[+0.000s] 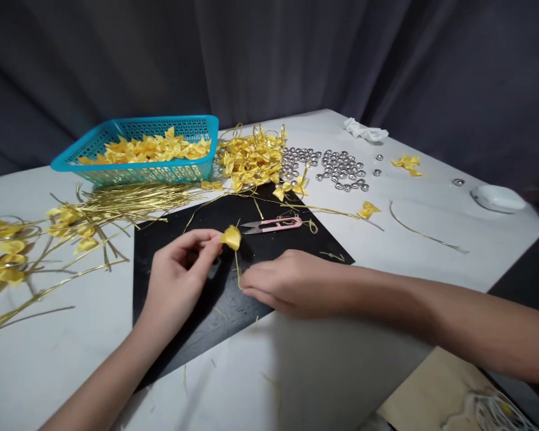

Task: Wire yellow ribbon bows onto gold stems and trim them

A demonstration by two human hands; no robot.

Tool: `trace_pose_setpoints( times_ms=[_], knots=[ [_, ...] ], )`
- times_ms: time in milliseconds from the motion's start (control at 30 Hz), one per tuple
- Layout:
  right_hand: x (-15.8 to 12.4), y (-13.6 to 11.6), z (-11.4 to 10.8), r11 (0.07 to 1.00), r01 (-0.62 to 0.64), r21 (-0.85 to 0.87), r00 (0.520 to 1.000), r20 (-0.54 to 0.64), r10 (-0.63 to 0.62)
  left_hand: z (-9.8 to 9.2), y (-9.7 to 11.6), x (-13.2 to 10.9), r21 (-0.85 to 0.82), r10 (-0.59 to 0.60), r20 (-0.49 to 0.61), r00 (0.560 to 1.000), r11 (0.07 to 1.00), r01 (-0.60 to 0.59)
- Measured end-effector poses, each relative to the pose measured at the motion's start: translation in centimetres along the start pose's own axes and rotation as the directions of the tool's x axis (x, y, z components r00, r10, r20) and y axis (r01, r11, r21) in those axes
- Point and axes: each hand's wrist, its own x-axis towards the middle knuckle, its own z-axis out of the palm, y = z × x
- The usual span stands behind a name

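Note:
Between thumb and fingers, my left hand (186, 263) pinches a yellow ribbon petal (231, 237) above the black mat (197, 341). A thin gold wire (238, 263) runs down from the petal. Its lower end is in the closed fingers of my right hand (291, 281). Just behind my hands, pink-handled thread snips (273, 225) lie on the mat, blades to the left. Small gold wire scraps (332, 256) are scattered on the mat near them.
A blue basket (135, 170) of yellow petals stands at the back left, beside a heap of yellow ribbon pieces (251, 157). Gold wires (135, 203) lie in front. Silver teardrop beads (341, 167), a white cloth (366, 130) and a white dish (498, 197) lie rightward.

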Motion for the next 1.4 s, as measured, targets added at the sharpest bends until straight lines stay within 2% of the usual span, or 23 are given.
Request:
trace_pose_setpoints(
  times_ms=[67,133,167,233,300,333,367,433,533,600,667,700,767,867,933,1067,1167,1233,1300,1400],
  knots=[
    [-0.3,-0.7,-0.1,0.998,0.041,-0.043,0.999,0.019,-0.040,0.2,0.1,-0.1,0.125,0.069,0.050,0.996,0.989,-0.075],
    [-0.5,-1.0,-0.2,0.998,0.056,0.018,0.996,-0.075,-0.055,0.4,0.4,-0.3,0.211,0.178,0.151,0.972,0.955,-0.208],
    [-0.5,-1.0,-0.3,0.996,0.052,0.076,0.985,-0.167,-0.039,0.5,0.6,-0.4,0.227,0.230,0.234,0.945,0.932,-0.283],
    [-0.4,-0.6,-0.4,0.981,0.009,0.194,0.925,-0.375,0.065,0.5,1.1,-0.7,0.192,0.286,0.442,0.850,0.896,-0.401],
    [-0.2,0.1,-0.4,0.964,-0.058,0.259,0.837,-0.513,0.188,0.4,1.5,-1.0,0.109,0.272,0.598,0.754,0.905,-0.412],
    [0.0,0.6,-0.4,0.963,-0.088,0.254,0.808,-0.547,0.218,0.3,1.6,-1.0,0.072,0.251,0.631,0.734,0.923,-0.377],
    [0.1,1.2,-0.4,0.966,-0.119,0.230,0.801,-0.552,0.230,0.2,1.7,-1.0,0.041,0.225,0.638,0.736,0.945,-0.324],
    [0.2,2.2,-0.3,0.977,-0.167,0.136,0.834,-0.508,0.213,-0.1,1.5,-0.9,-0.026,0.164,0.609,0.776,0.982,-0.186],
    [0.2,2.6,0.0,0.988,-0.142,-0.066,0.938,-0.329,0.113,-0.3,0.8,-0.5,-0.185,0.044,0.508,0.860,0.981,0.059],
    [0.2,2.1,0.2,0.982,-0.044,-0.182,0.985,-0.171,0.012,-0.2,0.4,-0.3,-0.303,-0.054,0.347,0.936,0.938,0.166],
    [0.1,1.3,0.4,0.970,0.041,-0.240,0.997,-0.054,-0.055,0.0,0.3,-0.1,-0.369,-0.096,0.182,0.979,0.916,0.158],
    [0.0,0.8,0.4,0.967,0.063,-0.248,0.997,-0.021,-0.070,0.1,0.3,-0.1,-0.377,-0.097,0.144,0.985,0.915,0.145],
    [-0.1,0.3,0.5,0.966,0.073,-0.247,0.997,0.007,-0.074,0.1,0.6,0.0,-0.412,-0.123,0.167,0.978,0.893,0.183],
    [-0.1,0.2,0.3,0.974,0.047,-0.221,0.999,0.002,-0.048,-0.2,1.0,0.1,-0.546,-0.275,0.274,0.922,0.744,0.385],
    [0.0,0.3,0.1,0.983,0.021,-0.184,1.000,0.013,-0.019,-0.5,1.3,0.3,-0.588,-0.325,0.285,0.902,0.684,0.432],
    [0.3,0.3,-0.4,0.990,-0.038,-0.133,0.999,0.023,0.041,-1.6,2.0,0.8,-0.521,-0.273,0.175,0.946,0.790,0.324],
    [0.3,0.2,-0.4,0.993,-0.053,-0.105,0.999,-0.006,0.053,-3.7,2.2,1.8,-0.397,-0.212,0.044,0.976,0.893,0.212],
    [0.2,0.3,-0.3,0.995,-0.070,-0.077,0.997,-0.022,0.069,-6.2,1.9,2.9,-0.263,-0.171,-0.067,0.983,0.954,0.148],
    [0.1,0.3,-0.3,0.995,-0.083,-0.057,0.996,-0.028,0.082,-9.6,1.1,4.5,-0.119,-0.130,-0.207,0.970,0.987,0.107],
    [0.0,0.4,-0.3,0.995,-0.088,-0.053,0.996,-0.034,0.086,-15.0,-0.7,7.4,0.080,-0.105,-0.386,0.917,0.986,0.147]
  ],
)
